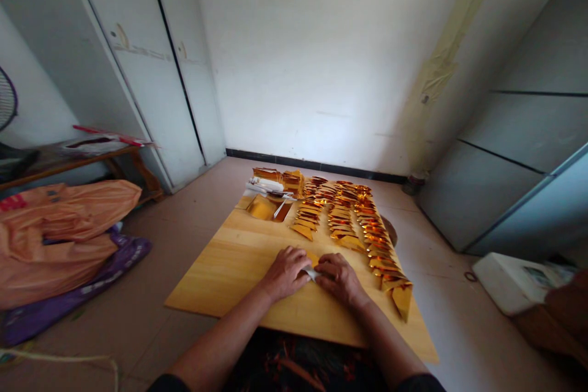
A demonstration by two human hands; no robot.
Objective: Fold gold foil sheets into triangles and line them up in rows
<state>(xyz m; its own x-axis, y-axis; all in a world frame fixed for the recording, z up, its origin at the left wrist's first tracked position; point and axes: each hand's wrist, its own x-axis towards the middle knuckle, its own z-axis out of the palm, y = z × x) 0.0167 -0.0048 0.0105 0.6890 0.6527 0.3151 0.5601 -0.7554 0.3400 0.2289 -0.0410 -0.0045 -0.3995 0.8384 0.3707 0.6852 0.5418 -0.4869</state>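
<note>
Both my hands meet low over the middle of a wooden board (215, 282). Between them is a sheet of gold foil paper (312, 272), its pale underside partly turned up. My left hand (288, 272) has its fingers closed on the sheet's left side. On the other side, my right hand (340, 278) grips the sheet with bent fingers. Much of the paper is hidden under the fingers. Beyond the hands, folded gold foil pieces (342, 226) stand nested in several long rows, one row reaching down the right side.
Flat gold sheets (263, 207) and a white bundle (265, 185) lie at the board's far left corner. An orange sack (68, 214) rests on the floor at left, near a wooden bench (133, 153). At right are a refrigerator (519, 135) and a white box (509, 282).
</note>
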